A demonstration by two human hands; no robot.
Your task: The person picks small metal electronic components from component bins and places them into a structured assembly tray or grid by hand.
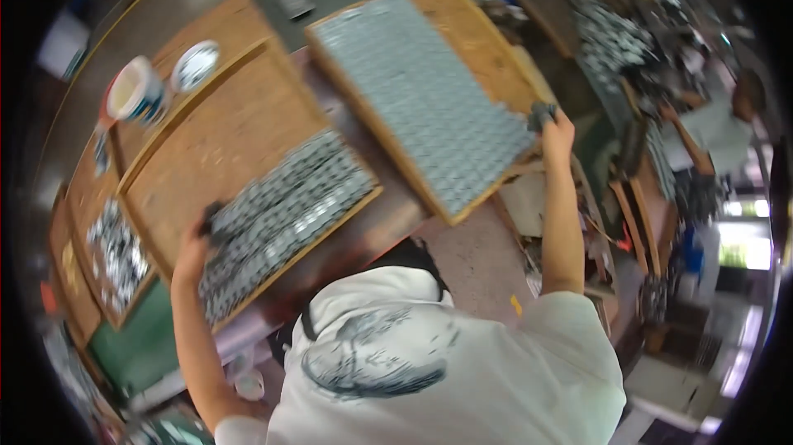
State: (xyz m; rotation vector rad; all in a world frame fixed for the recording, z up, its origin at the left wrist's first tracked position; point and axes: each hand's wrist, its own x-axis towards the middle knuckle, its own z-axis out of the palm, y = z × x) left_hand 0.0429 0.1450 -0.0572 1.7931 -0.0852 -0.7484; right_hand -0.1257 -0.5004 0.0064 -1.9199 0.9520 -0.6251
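Observation:
My left hand is at the left end of the rows of small grey metal parts, which lie in the near part of a wooden tray. At its fingertips is a dark piece, too blurred to name. My right hand is closed on a small dark grey part at the right edge of a second wooden tray. Flat grey parts cover much of that tray in close, even rows, leaving bare wood along its far right side.
A white bucket and a round dish of shiny material stand beyond the left tray. Shiny parts lie in another tray at far left. A heap of metal parts and a co-worker are at the right.

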